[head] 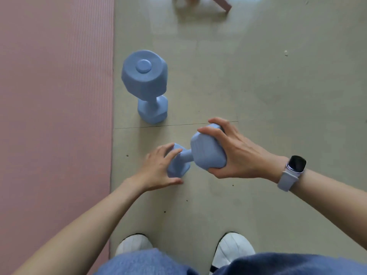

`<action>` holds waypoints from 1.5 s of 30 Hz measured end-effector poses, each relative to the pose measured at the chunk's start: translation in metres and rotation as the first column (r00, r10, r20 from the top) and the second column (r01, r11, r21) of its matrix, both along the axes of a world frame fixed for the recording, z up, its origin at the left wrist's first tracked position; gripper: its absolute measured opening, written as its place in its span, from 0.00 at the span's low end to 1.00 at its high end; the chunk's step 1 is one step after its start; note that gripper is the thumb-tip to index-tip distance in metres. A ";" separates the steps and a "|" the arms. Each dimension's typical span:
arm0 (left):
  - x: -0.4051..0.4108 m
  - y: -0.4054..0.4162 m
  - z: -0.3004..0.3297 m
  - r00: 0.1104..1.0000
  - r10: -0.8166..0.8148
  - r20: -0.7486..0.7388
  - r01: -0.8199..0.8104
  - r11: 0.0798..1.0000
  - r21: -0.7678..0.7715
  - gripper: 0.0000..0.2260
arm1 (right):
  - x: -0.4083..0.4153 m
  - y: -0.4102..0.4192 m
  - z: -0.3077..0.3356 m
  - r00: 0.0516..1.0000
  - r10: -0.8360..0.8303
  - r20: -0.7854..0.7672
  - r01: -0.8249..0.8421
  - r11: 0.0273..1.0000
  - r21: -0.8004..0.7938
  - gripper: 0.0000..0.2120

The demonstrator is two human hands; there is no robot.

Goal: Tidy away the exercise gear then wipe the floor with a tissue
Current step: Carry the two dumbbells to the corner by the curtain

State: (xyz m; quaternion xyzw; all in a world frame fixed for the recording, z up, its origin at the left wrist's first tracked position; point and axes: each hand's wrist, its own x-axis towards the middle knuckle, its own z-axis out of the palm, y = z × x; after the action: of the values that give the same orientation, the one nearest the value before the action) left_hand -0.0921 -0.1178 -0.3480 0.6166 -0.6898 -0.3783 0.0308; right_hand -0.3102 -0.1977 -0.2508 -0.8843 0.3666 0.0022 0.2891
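Head view looked straight down on a tiled floor (258,96) where both bare arms reached forward to one blue dumbbell (196,153), which lay tilted between the two hands. The right hand (236,153) gripped the nearer, upper weight head, its fingers curled over the top and its thumb pressed against the underside, so that this end stood raised off the tiles. The left hand (158,169) held the lower weight head, its fingers bent round the far side and its thumb stretched along the floor just below it; that end appeared to touch the floor, though the hand hid the contact. The thin handle showed in the gap between the two hands. A watch (294,169) with a pale lilac strap sat on the right wrist. Beyond the left hand, well apart from it, a second blue dumbbell (147,86) stood upright on one end, just beside the edge of a pink exercise mat (55,106) that ran along the whole outer side of the left arm. Small dark specks dotted the tiles around and below the hands. Nearer the body than both hands, two white shoes (232,249) and blue trouser legs (145,262) showed at the bottom edge. Far past the right hand, a pinkish board-like thing (220,2) was cut off by the top edge, too little of it visible to name.
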 end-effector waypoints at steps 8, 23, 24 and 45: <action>-0.026 -0.022 -0.024 0.999 -0.015 0.031 0.019 0.988 -0.150 0.30 | -0.077 0.010 -0.056 0.960 -0.275 -0.053 0.277 0.904 0.326 0.42; -0.020 -0.014 -0.031 0.986 0.064 0.155 -0.013 0.951 -0.310 0.23 | -0.071 0.019 -0.113 0.972 -0.230 -0.043 0.231 0.910 0.345 0.40; -0.019 -0.013 -0.031 0.987 0.065 0.146 -0.018 0.952 -0.305 0.23 | -0.071 0.019 -0.113 0.973 -0.228 -0.044 0.229 0.912 0.342 0.40; 0.111 -0.070 0.063 0.803 0.560 -0.201 -0.570 0.627 -0.530 0.39 | 0.196 -0.122 0.019 0.952 0.239 -0.189 -0.285 0.917 -0.278 0.34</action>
State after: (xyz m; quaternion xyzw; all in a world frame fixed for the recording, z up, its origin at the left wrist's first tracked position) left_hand 0.0189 -0.1875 -0.2848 0.7600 -0.5410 -0.1320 0.3351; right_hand -0.1143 -0.3199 -0.2323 -0.9565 0.2613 0.0519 0.1189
